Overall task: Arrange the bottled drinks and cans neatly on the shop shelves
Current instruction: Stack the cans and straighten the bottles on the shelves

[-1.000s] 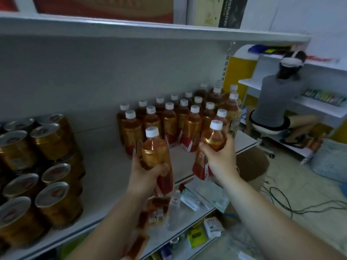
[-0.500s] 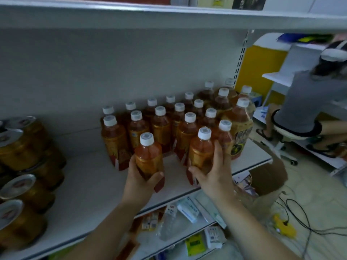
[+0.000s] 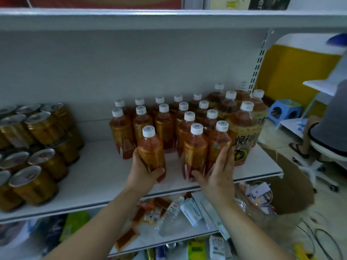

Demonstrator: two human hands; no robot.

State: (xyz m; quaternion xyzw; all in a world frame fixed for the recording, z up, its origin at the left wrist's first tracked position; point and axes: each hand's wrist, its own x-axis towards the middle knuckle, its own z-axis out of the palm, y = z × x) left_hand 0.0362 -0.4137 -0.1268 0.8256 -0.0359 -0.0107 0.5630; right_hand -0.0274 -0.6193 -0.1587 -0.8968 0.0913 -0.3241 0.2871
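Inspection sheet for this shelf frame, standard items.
Surface: white metal shelf, holds bottles and cans.
Job's things: amber white-capped plastic bottles upright in rows; gold metal cans stacked, left.
Clutter: clear plastic bottle, packets on lower shelf; open brown cardboard box on floor.
Grippers: left hand grips front amber bottle; right hand straight-fingered against front-right bottles.
Cables: black cables on floor, right.
Surroundings: seated person, blue plastic stool.

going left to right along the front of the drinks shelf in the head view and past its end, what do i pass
gold cans → held bottle gripped by the left hand → front bottle touched by the right hand → lightning-label bottle → cardboard box
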